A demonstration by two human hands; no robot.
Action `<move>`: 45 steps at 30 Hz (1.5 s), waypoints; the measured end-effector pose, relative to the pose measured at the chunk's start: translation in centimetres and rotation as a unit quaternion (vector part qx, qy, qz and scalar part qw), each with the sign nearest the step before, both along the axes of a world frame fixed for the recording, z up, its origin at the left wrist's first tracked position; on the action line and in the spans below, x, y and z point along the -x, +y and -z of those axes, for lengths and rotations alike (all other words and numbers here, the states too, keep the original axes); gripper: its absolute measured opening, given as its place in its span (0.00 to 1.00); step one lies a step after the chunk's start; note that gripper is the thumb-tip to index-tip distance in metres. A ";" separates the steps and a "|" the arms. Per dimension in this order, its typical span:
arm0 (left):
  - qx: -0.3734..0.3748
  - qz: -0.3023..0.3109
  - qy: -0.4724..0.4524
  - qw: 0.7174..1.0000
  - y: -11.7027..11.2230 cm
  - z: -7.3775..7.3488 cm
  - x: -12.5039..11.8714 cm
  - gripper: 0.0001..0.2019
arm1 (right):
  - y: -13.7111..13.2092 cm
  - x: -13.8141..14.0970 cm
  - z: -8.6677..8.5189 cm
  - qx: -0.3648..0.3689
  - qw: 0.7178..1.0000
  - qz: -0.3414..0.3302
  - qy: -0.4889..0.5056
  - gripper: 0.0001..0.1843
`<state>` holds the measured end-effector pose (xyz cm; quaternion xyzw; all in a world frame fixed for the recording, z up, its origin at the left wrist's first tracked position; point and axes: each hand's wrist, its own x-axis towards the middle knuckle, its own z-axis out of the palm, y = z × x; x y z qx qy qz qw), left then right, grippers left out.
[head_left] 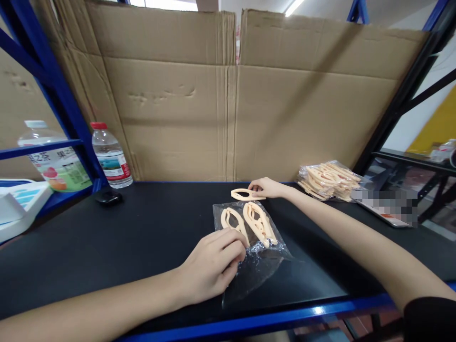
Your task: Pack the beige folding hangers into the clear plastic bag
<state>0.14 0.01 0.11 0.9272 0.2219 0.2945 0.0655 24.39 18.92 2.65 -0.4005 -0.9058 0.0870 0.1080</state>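
Near the middle of the black table lies a clear plastic bag (256, 270) with two beige folded plastic hangers in it, a left hanger (230, 216) and a right hanger (254, 221). My left hand (215, 261) is closed at the bag's near left side, its fingers curled over the film by the left hanger's lower end. What sits under those fingertips is partly hidden. Beyond the bag, my right hand (269, 187) grips the right end of another beige folded hanger (240, 194), which is outside the bag and low over the tabletop.
A pile of bagged beige hangers (329, 180) sits at the back right, beside a phone-like flat object (386, 213). At the left stand a red-capped water bottle (112, 159), a larger bottle (60, 164) and a small black object (109, 198). Cardboard (171, 123) walls the back.
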 end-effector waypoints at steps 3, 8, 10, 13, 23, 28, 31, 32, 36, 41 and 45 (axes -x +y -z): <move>-0.003 -0.005 -0.002 1.000 0.1 0.1 0.1 0.10 | -0.2 -1.6 0.2 -0.019 0.999 0.027 0.004 0.13; -0.017 0.003 -0.022 1.000 0.3 0.4 0.3 0.10 | -2.8 -4.2 0.7 -0.049 0.998 0.045 0.015 0.14; -0.020 0.005 -0.027 0.999 0.4 0.5 0.3 0.11 | -4.3 -4.9 1.2 -0.065 0.996 0.053 0.022 0.17; -0.024 0.005 -0.030 0.999 0.4 0.7 0.4 0.12 | -6.6 -5.9 2.1 -0.097 0.993 0.061 0.029 0.17; -0.006 -0.014 -0.045 0.999 0.2 0.8 0.3 0.10 | -14.4 -8.0 0.8 -0.273 0.943 0.110 0.155 0.08; 0.026 -0.015 -0.070 0.997 0.2 0.4 -0.1 0.08 | -19.3 -4.8 -2.4 -0.360 0.909 0.086 0.193 0.04; 0.048 -0.021 -0.100 0.994 0.3 0.5 -0.2 0.09 | -22.7 -2.8 -3.9 -0.406 0.892 0.059 0.189 0.07; 0.053 -0.023 -0.108 0.992 0.3 0.5 -0.1 0.09 | -23.8 -2.3 -4.2 -0.414 0.890 0.057 0.182 0.06; 0.054 -0.032 -0.123 0.990 0.3 0.8 0.0 0.09 | -26.7 -0.4 -3.2 -0.372 0.912 0.022 0.172 0.11; 0.042 -0.036 -0.137 0.989 0.1 0.6 -0.1 0.08 | -26.9 1.3 -0.3 -0.448 0.881 -0.051 0.145 0.17; 0.048 -0.032 -0.150 0.987 0.1 0.5 -0.1 0.07 | -26.0 2.1 0.7 -0.478 0.869 -0.110 0.072 0.16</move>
